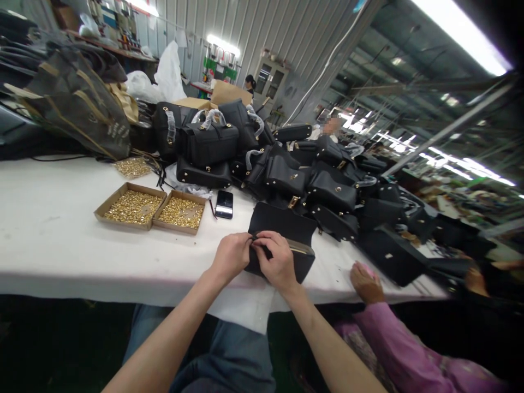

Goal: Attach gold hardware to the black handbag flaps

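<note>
A black handbag (282,219) lies on the white-covered table in front of me, its flap laid back and a light strip, perhaps a zip, along its opening. My left hand (231,255) pinches the left end of the bag's opening with closed fingers. Right beside it, my right hand (277,261) is closed too, thumb and fingertips meeting at the same spot. Any small part between the fingertips is hidden. To the left stand two shallow cardboard trays, the larger tray (99,214) and the smaller tray (177,227), both filled with small gold-coloured metal pieces.
A phone (224,204) lies behind my left hand. Many finished-looking black handbags (210,143) are piled along the back. More gold pieces (133,167) lie loose behind the trays. On the right, a co-worker's hand (366,282) in a pink sleeve rests at the table edge.
</note>
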